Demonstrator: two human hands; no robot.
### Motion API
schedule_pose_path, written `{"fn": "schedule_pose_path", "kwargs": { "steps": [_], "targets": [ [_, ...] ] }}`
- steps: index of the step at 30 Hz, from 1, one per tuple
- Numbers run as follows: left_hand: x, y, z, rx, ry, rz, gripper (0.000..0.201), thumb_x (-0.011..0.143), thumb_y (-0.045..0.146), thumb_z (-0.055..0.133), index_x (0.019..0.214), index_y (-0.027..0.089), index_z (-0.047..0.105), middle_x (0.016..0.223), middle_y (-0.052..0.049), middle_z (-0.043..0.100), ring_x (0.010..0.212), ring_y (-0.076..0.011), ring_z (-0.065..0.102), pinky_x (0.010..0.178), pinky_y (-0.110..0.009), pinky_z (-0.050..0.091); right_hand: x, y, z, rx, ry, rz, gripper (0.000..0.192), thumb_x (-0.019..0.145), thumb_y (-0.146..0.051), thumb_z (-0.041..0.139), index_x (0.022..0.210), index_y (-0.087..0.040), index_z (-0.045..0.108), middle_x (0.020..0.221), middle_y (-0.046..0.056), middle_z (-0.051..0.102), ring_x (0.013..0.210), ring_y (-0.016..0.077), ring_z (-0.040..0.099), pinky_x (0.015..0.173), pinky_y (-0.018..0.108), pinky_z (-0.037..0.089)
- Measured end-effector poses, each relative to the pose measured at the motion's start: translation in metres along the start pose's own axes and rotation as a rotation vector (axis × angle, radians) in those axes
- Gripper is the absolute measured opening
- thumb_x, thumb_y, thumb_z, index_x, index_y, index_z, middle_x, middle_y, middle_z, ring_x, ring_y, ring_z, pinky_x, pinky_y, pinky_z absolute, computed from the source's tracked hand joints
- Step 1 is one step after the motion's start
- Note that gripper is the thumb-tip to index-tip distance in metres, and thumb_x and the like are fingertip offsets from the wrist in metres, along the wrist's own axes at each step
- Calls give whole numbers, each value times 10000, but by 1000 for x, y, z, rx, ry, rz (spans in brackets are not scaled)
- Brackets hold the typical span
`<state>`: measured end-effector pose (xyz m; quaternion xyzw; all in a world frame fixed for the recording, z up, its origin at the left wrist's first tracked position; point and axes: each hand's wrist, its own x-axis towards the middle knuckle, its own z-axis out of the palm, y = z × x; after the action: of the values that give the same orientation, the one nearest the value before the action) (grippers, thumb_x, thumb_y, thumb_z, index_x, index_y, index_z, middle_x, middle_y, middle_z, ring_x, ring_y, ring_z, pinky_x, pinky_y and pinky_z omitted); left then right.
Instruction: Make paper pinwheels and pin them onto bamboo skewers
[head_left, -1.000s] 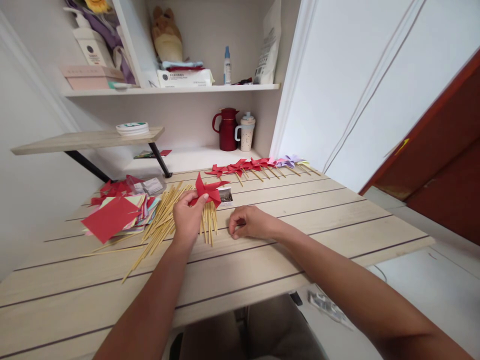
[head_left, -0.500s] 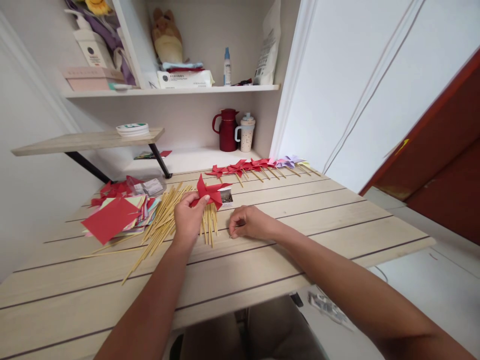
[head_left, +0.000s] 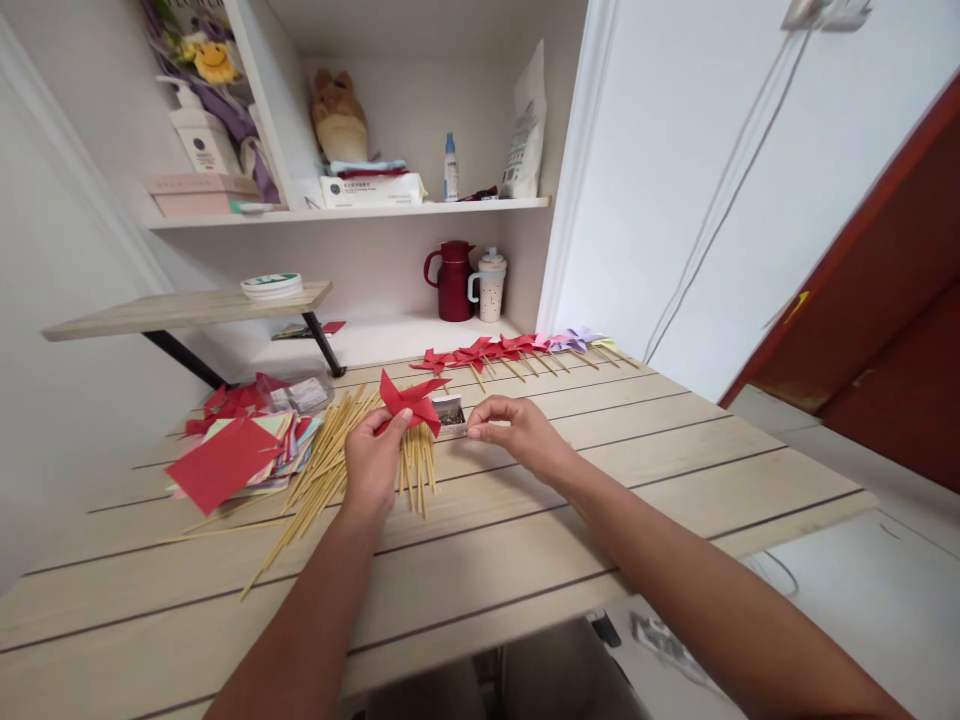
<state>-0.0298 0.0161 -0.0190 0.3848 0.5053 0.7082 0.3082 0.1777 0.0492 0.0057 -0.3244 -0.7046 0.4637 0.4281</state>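
Observation:
My left hand (head_left: 373,455) pinches a red paper pinwheel (head_left: 411,402) between thumb and fingers, above a spread of thin wooden sticks (head_left: 330,440). Just right of the pinwheel stands a small open box (head_left: 451,412) with many tiny metallic pieces inside, perhaps pins. My right hand (head_left: 517,430) is beside the box's right side, thumb and forefinger pressed together; whatever is between them is too small to name. Left of the sticks lies a stack of coloured paper squares with a red square (head_left: 223,465) on top.
A row of finished pinwheels on sticks (head_left: 517,345) lies along the table's back edge. Red folded paper (head_left: 238,398) and a clear plastic pack (head_left: 301,395) sit at the back left, near a small raised shelf (head_left: 187,308). Behind are a red jug (head_left: 452,282) and a cup (head_left: 491,287).
My right hand has risen from the tabletop toward the box, fingertips still pinched. The pinwheel in my left hand has shifted slightly left, showing more of the box. The camera view has tilted up.

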Motion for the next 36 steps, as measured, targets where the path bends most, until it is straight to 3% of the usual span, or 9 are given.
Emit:
{"fn": "schedule_pose_path", "kwargs": {
  "steps": [5, 12, 17, 25, 36],
  "targets": [
    [-4, -5, 4, -32, -57, -38, 302, 673, 385, 842, 856, 155, 776, 898, -66, 770, 821, -196, 665, 833, -338, 501, 1, 2, 7, 66, 13, -89, 124, 767, -315, 776, 724, -217, 713, 835, 17, 707, 838, 194, 633, 852, 359, 468],
    [-11, -3, 11, -47, -122, -30, 301, 683, 371, 845, 891, 161, 786, 937, -74, 785, 875, -212, 686, 892, -359, 503, 1, 5, 11, 33, 57, -172, 55, 763, -241, 804, 731, -238, 759, 1062, 46, 652, 1131, 234, 594, 1075, 423, 389],
    [-14, 0, 14, -18, -146, -10, 309, 699, 387, 838, 911, 167, 785, 958, -76, 780, 899, -217, 682, 906, -370, 504, 0, 3, 10, -1, 87, -184, 75, 768, -243, 814, 715, -246, 761, 1067, 49, 631, 1256, 257, 511, 1099, 414, 362],
    [-18, 1, 17, -2, -179, 4, 307, 717, 381, 823, 935, 171, 773, 1013, -90, 762, 929, -229, 682, 898, -378, 513, -3, -3, 12, -56, 55, -199, 92, 819, -251, 773, 737, -223, 741, 873, 16, 664, 901, 204, 620, 922, 368, 440],
    [-20, -2, 19, 80, -223, 155, 248, 748, 396, 808, 879, 194, 751, 961, -74, 734, 933, -230, 682, 892, -373, 525, -3, -2, 13, -81, 123, -236, 133, 851, -264, 742, 734, -216, 702, 818, 4, 719, 837, 192, 643, 857, 326, 459]
  ]
}}
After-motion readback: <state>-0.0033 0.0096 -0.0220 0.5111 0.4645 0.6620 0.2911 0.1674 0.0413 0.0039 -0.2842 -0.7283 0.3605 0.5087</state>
